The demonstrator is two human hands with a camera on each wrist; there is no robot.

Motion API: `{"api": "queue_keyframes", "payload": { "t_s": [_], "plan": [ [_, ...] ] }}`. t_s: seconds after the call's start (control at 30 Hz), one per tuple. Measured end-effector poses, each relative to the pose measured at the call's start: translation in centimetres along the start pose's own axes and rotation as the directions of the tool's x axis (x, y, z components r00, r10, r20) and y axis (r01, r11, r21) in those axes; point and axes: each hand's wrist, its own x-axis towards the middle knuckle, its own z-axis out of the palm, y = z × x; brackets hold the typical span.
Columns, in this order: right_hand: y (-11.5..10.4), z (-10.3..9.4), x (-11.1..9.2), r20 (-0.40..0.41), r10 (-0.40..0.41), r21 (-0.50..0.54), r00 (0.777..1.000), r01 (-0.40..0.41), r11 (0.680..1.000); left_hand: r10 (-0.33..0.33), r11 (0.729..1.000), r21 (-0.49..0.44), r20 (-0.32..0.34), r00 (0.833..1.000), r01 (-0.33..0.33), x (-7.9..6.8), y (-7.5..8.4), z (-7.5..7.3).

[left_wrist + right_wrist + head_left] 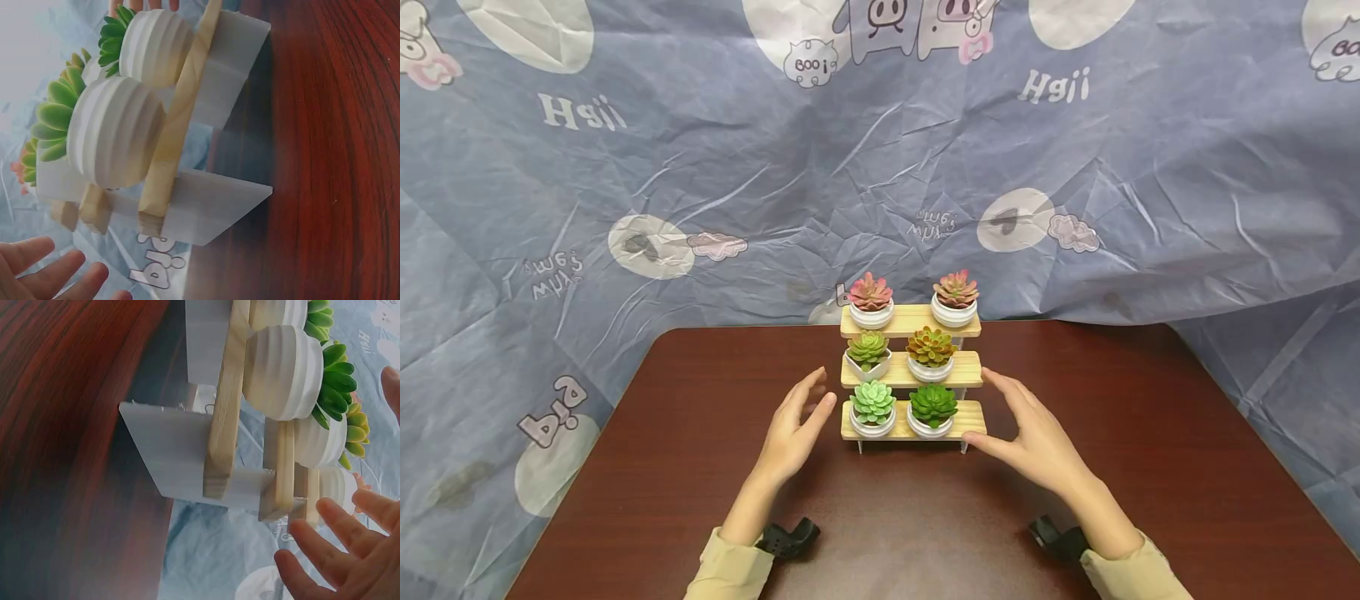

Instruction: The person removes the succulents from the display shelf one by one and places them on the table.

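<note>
A three-step wooden shelf stand (972, 419) on pale side legs holds several small potted succulents, two on each step. On the bottom step are a pale green succulent (873, 403) and a dark green succulent (933, 405). The middle step carries a yellow-green succulent (867, 350) in an angular white pot and an orange-green succulent (931, 346). Pinkish succulents (870, 292) stand on top. My left hand (788, 437) is beside the stand's left side, fingers spread and holding nothing. At its right side my right hand (1037, 437) is likewise spread, thumb tip right at the bottom step's corner.
The stand is on a dark red-brown wooden table (715, 400). Behind the table hangs a wrinkled blue-grey cloth (737, 167) with cartoon prints. Black wrist straps (790, 540) sit at both cuffs.
</note>
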Motion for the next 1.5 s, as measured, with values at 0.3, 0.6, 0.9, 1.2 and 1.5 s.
{"api": "queue_keyframes", "payload": {
  "t_s": [0.3,0.6,0.9,1.2,1.5],
  "plan": [
    [0.3,1.7,0.3,-0.112,-0.004,0.119,0.994,0.017,0.993,-0.104,0.989,-0.103,0.007,0.995,0.104,-0.3,2.7,0.2],
    [0.0,2.3,0.3,-0.153,0.008,0.198,0.988,0.023,0.98,-0.165,0.962,-0.208,0.063,0.984,0.175,-0.1,1.7,0.7],
    [-0.2,3.1,0.3,-0.124,-0.024,0.242,0.992,0.054,0.969,-0.175,0.939,-0.279,0.111,0.978,0.2,0.3,-1.0,1.5],
    [-3.1,2.1,0.4,-0.1,-0.03,0.256,0.995,0.055,0.965,-0.238,0.884,-0.375,0.151,0.959,0.278,0.3,-4.1,2.2],
    [-3.2,2.8,0.5,-0.086,-0.009,0.339,0.996,0.037,0.94,-0.293,0.815,-0.448,0.228,0.928,0.367,0.1,-3.9,2.1]
  ]
}}
